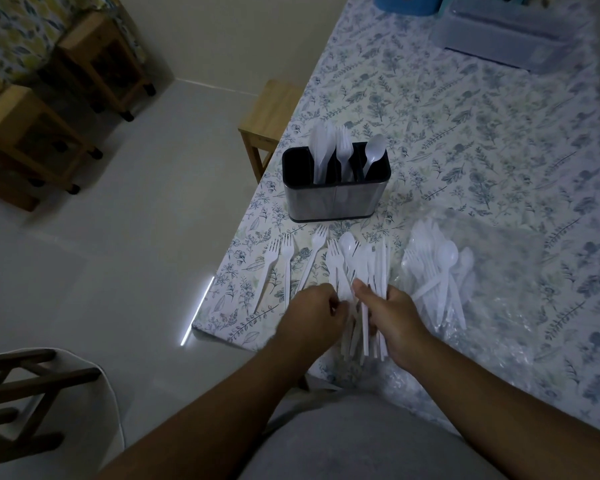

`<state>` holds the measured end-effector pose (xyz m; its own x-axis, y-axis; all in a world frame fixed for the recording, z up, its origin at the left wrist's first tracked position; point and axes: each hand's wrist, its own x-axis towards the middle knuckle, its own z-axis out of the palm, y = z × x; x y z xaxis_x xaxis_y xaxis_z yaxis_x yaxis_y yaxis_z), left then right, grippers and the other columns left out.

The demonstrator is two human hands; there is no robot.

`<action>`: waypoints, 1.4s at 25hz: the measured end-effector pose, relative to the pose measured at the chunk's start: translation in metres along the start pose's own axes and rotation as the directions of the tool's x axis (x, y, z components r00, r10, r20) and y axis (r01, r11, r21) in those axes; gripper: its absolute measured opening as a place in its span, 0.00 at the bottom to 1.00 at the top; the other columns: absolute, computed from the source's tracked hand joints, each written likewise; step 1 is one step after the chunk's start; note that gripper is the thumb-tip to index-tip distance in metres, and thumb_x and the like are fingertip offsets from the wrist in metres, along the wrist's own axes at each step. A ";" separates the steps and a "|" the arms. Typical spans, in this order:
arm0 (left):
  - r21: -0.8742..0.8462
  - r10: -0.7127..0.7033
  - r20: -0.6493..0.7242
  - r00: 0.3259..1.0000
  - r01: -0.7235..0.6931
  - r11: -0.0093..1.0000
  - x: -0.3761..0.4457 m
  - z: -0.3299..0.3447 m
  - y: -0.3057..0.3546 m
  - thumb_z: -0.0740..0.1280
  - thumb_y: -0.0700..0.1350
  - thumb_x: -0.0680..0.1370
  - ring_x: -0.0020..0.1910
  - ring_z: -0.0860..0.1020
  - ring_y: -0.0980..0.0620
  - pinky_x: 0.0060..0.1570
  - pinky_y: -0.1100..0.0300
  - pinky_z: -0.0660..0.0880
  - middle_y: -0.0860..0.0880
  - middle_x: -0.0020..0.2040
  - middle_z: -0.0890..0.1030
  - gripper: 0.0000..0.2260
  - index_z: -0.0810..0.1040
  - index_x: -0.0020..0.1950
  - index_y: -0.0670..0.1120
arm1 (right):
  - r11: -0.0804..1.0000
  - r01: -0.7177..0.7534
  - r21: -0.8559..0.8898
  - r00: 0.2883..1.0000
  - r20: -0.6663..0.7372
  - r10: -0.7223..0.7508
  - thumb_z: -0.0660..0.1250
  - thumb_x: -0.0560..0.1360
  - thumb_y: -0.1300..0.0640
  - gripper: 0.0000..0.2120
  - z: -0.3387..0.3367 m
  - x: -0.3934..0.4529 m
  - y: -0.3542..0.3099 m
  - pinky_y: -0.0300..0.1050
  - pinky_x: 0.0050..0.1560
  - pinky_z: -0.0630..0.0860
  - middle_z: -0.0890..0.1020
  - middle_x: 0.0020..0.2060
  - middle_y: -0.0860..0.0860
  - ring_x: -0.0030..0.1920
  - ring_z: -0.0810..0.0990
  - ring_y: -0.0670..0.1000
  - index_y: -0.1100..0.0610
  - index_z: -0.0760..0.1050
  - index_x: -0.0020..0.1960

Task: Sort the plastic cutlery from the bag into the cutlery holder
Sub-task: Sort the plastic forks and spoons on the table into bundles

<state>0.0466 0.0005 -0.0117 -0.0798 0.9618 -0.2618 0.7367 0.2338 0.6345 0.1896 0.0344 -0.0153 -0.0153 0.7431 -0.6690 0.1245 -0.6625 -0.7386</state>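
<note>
A glossy floral tablecloth (465, 140) covers the table in this dim room. The cutlery holder (336, 183), brushed metal with a black rim, stands on it with white knives, forks and 1 spoon upright in separate slots. Just in front of it, my right hand (392, 317) clutches a fanned bundle of plastic cutlery (361, 271); my left hand (314, 313) seems to pinch 1 handle. 3 forks (286, 261) lie left; the crinkly clear bag (465, 271) lies right.

The clear bag (499, 271) blurs its cutlery (types unclear), and the container (506, 39) is cropped.
</note>
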 end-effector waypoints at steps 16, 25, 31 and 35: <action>0.225 -0.172 0.046 0.984 0.158 0.961 0.012 0.002 -0.018 0.68 0.48 0.77 0.34 0.76 0.51 0.32 0.62 0.70 0.48 0.35 0.78 0.09 0.79 0.41 0.43 | 0.998 -0.041 0.057 0.997 0.072 0.037 0.68 0.80 0.53 0.09 -0.002 0.006 0.005 0.46 0.32 0.75 0.78 0.31 0.53 0.30 0.76 0.51 0.59 0.77 0.47; -0.642 -0.406 0.308 0.860 0.503 0.579 0.005 -0.018 0.004 0.74 0.38 0.75 0.31 0.82 0.48 0.33 0.58 0.81 0.39 0.35 0.82 0.11 0.81 0.46 0.29 | 0.985 -0.080 0.152 0.994 0.086 0.068 0.70 0.79 0.56 0.06 -0.004 0.005 -0.003 0.46 0.31 0.73 0.76 0.31 0.52 0.28 0.75 0.50 0.58 0.78 0.46; -0.710 -0.235 0.358 0.904 0.427 0.559 -0.012 -0.009 0.015 0.71 0.39 0.77 0.34 0.81 0.51 0.38 0.57 0.81 0.43 0.35 0.82 0.07 0.82 0.43 0.35 | 0.955 -0.144 0.258 0.973 0.213 0.089 0.73 0.76 0.53 0.14 -0.005 0.002 -0.007 0.65 0.55 0.82 0.87 0.50 0.62 0.51 0.86 0.64 0.61 0.83 0.56; -0.640 -0.246 0.318 0.916 0.399 0.657 -0.012 -0.003 0.013 0.72 0.41 0.76 0.32 0.81 0.50 0.37 0.57 0.81 0.42 0.34 0.82 0.09 0.82 0.42 0.35 | 0.967 -0.142 0.210 0.978 0.182 0.104 0.74 0.75 0.50 0.18 -0.008 0.005 -0.002 0.63 0.58 0.81 0.87 0.50 0.59 0.52 0.86 0.61 0.62 0.82 0.58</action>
<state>0.0555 -0.0072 0.0016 -0.0413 0.7779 -0.6270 0.0224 0.6281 0.7778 0.1974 0.0401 -0.0163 -0.1828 0.6401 -0.7462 -0.0856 -0.7665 -0.6365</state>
